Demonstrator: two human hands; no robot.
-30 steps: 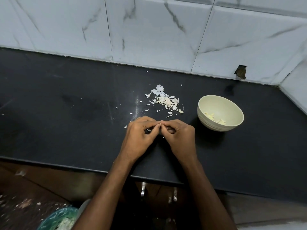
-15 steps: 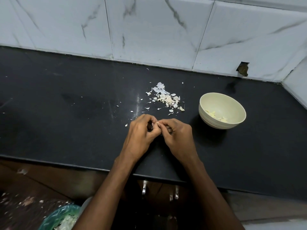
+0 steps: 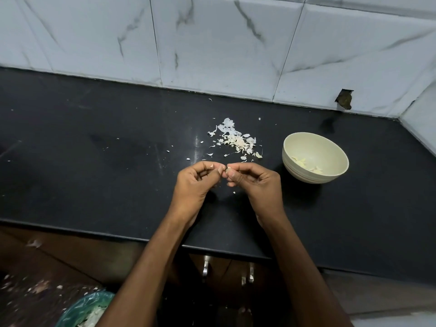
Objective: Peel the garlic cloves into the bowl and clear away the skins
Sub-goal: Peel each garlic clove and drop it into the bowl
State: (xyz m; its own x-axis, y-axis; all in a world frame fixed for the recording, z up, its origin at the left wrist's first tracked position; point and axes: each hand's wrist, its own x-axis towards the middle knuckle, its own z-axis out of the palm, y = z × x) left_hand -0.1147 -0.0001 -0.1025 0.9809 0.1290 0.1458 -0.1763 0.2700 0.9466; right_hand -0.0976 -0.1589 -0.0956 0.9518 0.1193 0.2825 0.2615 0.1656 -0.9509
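My right hand (image 3: pixel 256 182) pinches the garlic clove (image 3: pixel 228 170); my left hand (image 3: pixel 197 182), fingers curled, should strip skin away in small pulls.

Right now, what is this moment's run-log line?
step: peeling | left hand: pinching skin | right hand: pinching garlic clove | bowl: holds peeled cloves | skins: uncleared on counter
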